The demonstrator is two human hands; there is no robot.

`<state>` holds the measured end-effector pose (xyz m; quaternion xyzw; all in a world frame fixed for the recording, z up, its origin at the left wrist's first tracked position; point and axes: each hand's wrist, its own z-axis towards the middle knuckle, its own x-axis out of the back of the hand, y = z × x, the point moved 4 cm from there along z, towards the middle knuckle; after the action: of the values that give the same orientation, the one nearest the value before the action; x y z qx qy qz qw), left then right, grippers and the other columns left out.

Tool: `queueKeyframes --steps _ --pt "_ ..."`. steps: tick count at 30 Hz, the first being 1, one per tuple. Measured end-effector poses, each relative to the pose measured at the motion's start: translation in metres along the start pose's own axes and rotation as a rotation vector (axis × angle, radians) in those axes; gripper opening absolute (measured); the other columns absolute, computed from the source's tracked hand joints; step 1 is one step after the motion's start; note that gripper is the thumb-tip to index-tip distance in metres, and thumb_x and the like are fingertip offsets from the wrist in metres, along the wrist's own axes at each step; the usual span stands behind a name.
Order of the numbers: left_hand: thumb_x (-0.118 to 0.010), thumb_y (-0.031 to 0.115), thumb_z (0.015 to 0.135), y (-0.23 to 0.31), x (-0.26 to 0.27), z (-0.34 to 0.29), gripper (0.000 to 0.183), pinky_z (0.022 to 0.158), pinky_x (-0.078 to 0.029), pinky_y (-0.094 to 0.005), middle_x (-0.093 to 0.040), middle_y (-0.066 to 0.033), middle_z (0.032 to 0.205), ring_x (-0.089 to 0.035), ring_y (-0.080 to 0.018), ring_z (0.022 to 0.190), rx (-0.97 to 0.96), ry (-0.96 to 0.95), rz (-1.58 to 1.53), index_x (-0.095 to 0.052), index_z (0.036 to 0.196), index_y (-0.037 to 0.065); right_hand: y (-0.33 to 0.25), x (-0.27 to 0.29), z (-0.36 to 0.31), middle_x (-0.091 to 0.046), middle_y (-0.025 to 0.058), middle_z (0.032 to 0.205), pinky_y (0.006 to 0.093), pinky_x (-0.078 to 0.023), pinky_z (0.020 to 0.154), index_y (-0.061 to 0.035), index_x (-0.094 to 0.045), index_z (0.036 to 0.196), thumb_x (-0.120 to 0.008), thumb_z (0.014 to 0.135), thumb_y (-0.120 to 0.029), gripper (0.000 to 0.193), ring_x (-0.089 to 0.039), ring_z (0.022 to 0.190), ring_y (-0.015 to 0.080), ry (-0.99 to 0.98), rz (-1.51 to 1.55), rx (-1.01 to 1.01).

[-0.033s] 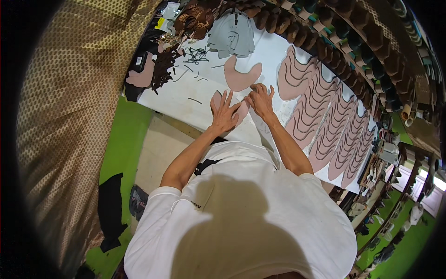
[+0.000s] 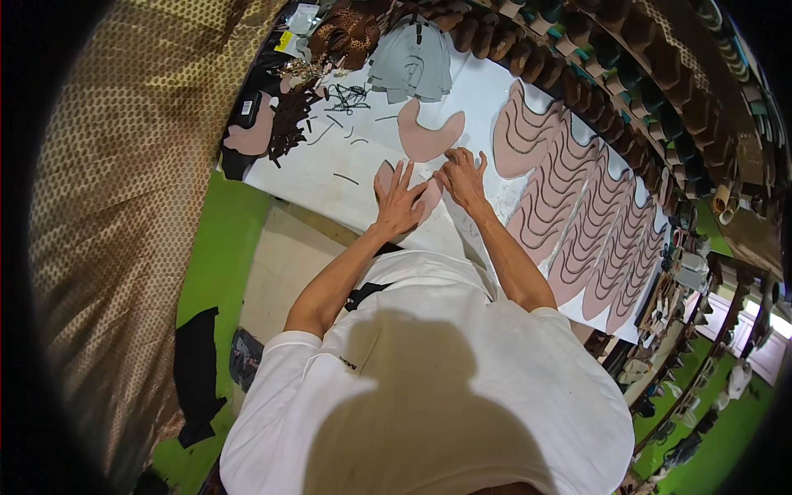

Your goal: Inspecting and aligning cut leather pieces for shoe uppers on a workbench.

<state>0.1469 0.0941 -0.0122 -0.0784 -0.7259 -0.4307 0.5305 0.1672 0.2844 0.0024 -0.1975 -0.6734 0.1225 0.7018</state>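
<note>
My left hand [image 2: 400, 206] lies with its fingers spread on a pink curved shoe-upper piece [image 2: 431, 200], holding it down against the white table. At the right tip of that piece, my right hand [image 2: 464, 177] is closed in a pinch. What sits between its fingertips is too small to make out. Just beyond my hands rests another pink U-shaped piece [image 2: 429, 136], flat and apart from them. Thin dark strips, such as a short strip [image 2: 346, 178], are scattered to the left of my left hand.
Overlapping rows of dark-edged pink pieces [image 2: 540, 223] cover the table's right side. Grey cut pieces [image 2: 410, 62] are stacked at the back, near a heap of dark brown strips [image 2: 289, 124]. Racks of shoes [image 2: 610, 78] line the far right; a patterned gold cloth [image 2: 124, 165] hangs left.
</note>
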Motion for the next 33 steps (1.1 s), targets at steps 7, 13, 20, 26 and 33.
queueKeyframes --steps 7,13,20,26,33 --pt "-0.066 0.027 0.093 0.006 0.004 0.003 0.047 0.115 -0.001 -0.0811 -0.021 -0.0137 0.176 -0.013 -0.0383 0.162 -0.025 0.033 0.032 -0.069 0.14 0.026 0.002 -0.001 0.0 -0.062 0.0064 0.137 0.0706 -0.018 0.116 -0.0077 -0.078 0.083 -0.074 0.094 -0.034 0.029 -0.045 0.139 0.0284 0.004 0.001 -0.008" --pt "-0.065 0.031 0.097 0.002 0.0 0.003 0.045 0.114 0.0 -0.083 -0.02 -0.0107 0.176 -0.012 -0.0371 0.163 -0.016 0.016 0.124 -0.067 0.142 0.031 0.0 0.002 -0.004 -0.061 0.0063 0.138 0.0696 -0.017 0.117 -0.0093 -0.079 0.088 -0.075 0.092 -0.037 0.028 -0.044 0.141 0.0287 -0.021 0.051 -0.03" --pt "-0.065 0.033 0.097 0.006 0.0 0.003 0.046 0.114 -0.001 -0.0822 -0.024 -0.0157 0.174 -0.014 -0.0382 0.162 -0.021 0.019 0.096 -0.067 0.143 0.026 0.015 -0.003 -0.011 -0.061 0.0052 0.137 0.069 -0.017 0.118 -0.0146 -0.082 0.093 -0.075 0.092 -0.036 0.023 -0.045 0.14 0.0275 0.026 0.142 -0.061" --pt "-0.065 0.031 0.096 0.007 0.0 0.006 0.044 0.115 -0.002 -0.0796 -0.025 -0.0177 0.173 -0.014 -0.039 0.162 -0.017 0.028 0.068 -0.069 0.139 0.022 0.012 -0.001 -0.009 -0.064 0.0057 0.133 0.0691 -0.018 0.117 -0.0139 -0.083 0.092 -0.078 0.089 -0.034 0.021 -0.049 0.135 0.0271 0.069 0.159 -0.148" --pt "-0.066 0.03 0.095 0.007 0.0 0.01 0.042 0.116 -0.002 -0.0775 -0.027 -0.019 0.172 -0.016 -0.0392 0.161 -0.037 0.063 0.019 -0.071 0.136 0.021 0.022 -0.007 -0.006 -0.064 0.0037 0.136 0.0696 -0.018 0.116 -0.0151 -0.083 0.096 -0.074 0.094 -0.04 0.027 -0.047 0.139 0.027 0.023 0.116 -0.17"
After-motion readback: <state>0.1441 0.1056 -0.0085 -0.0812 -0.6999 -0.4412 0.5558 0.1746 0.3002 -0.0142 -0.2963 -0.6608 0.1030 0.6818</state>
